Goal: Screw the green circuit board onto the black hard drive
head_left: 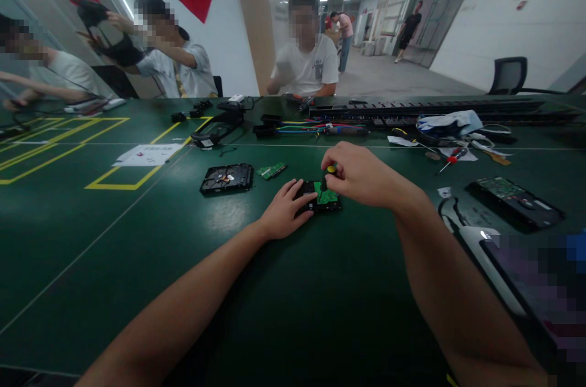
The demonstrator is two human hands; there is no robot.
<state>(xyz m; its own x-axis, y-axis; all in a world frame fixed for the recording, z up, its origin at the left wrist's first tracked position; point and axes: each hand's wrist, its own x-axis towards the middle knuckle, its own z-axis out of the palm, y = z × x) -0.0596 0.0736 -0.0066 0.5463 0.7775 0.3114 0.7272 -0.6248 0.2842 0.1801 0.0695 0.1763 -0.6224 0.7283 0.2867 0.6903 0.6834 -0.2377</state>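
A hard drive [333, 206] lies on the green table with its green circuit board [328, 196] facing up. My left hand [284, 213] rests on the drive's left part, fingers spread and stretched out. Closed round the handle of a screwdriver [331, 169], my right hand [366, 176] holds it upright over the circuit board; fingers partly cover the tool, and its tip cannot be made out. To the left of my hands are a loose green circuit board [272, 171] and a second hard drive [227, 179].
Another hard drive [515, 202] lies at right, near a red-handled screwdriver [452, 159]. Cables [311, 127] and long black rails [425, 111] line the far edge. A paper sheet [149, 155] lies at left. One person [304, 63] sits opposite; others sit at left.
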